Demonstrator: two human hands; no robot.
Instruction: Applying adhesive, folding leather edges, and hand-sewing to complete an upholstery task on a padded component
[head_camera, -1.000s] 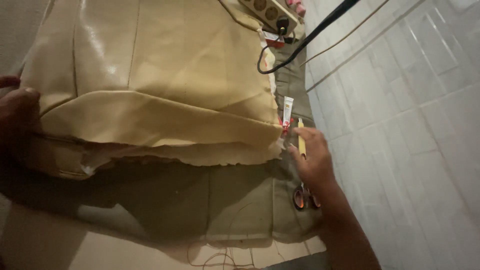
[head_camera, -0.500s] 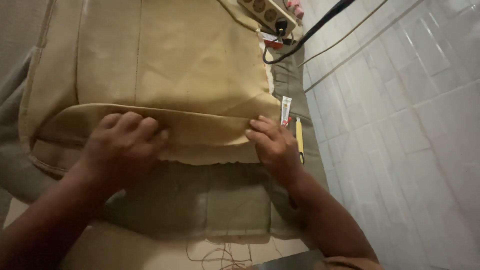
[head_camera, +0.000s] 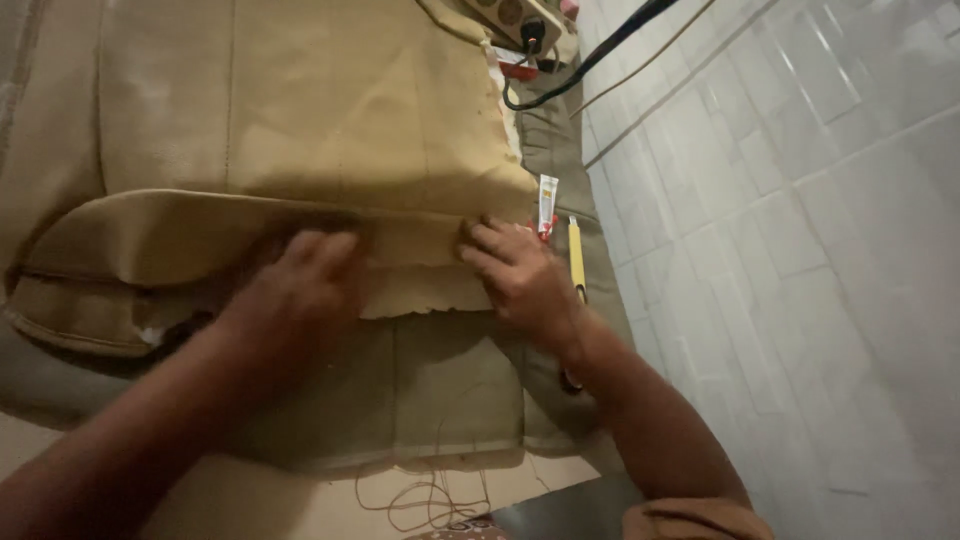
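A tan leather-like cover lies folded over an olive cloth on the floor. My left hand presses flat on the cover's folded lower edge, fingers spread. My right hand presses on the same edge near its right end, fingers on the fold. Neither hand holds anything. Right of my right hand lie a small white tube and a yellow pencil-like stick.
A power strip with a black cable sits at the top by the white tiled wall. Loose thread lies at the cloth's near edge. A dark object partly shows under my right forearm.
My left hand came in from the far left onto the fold, then slid right. My right hand left the scissors area and now presses on the fold's right end.
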